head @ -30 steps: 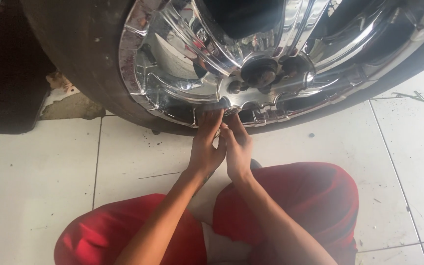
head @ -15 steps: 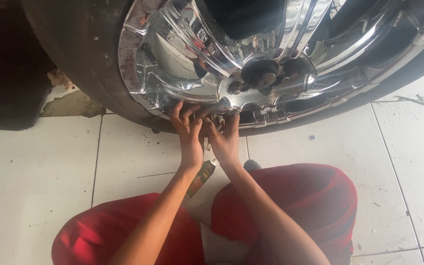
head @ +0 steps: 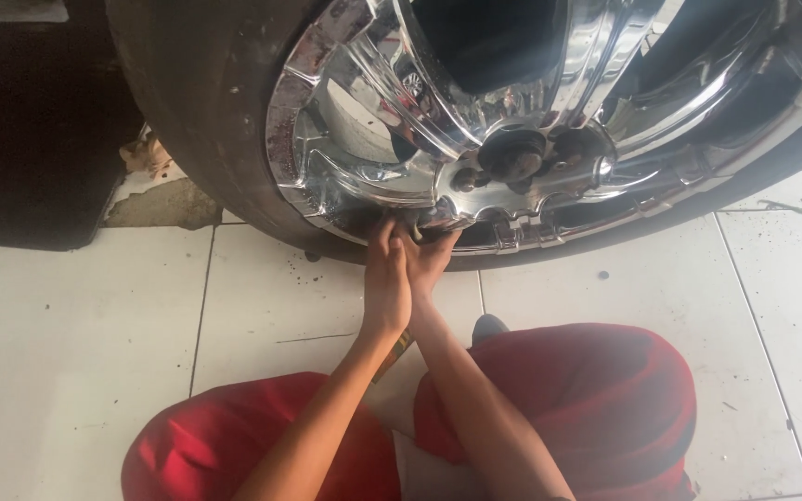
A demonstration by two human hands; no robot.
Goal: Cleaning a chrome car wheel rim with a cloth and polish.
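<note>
A large chrome wheel [head: 392, 176] in a dark tyre [head: 206, 121] stands on the tiled floor in front of me. Its hub with lug nuts [head: 522, 162] sits just above my hands. My left hand [head: 385, 283] and my right hand [head: 431, 260] are pressed side by side against the lower chrome rim below the hub. Their fingertips reach into the gap at the spoke's foot and are hidden there. Whether either hand holds anything does not show.
I sit cross-legged in red trousers [head: 596, 399] on white floor tiles [head: 76, 353]. A tool with a yellowish handle [head: 399, 345] lies on the floor under my forearms. A dark mat [head: 30, 158] and a broken patch of floor [head: 164, 199] lie left of the tyre.
Half a second ago my left hand was spread open against the rim, further left. It has since drawn its fingers together and moved right, up against my right hand.
</note>
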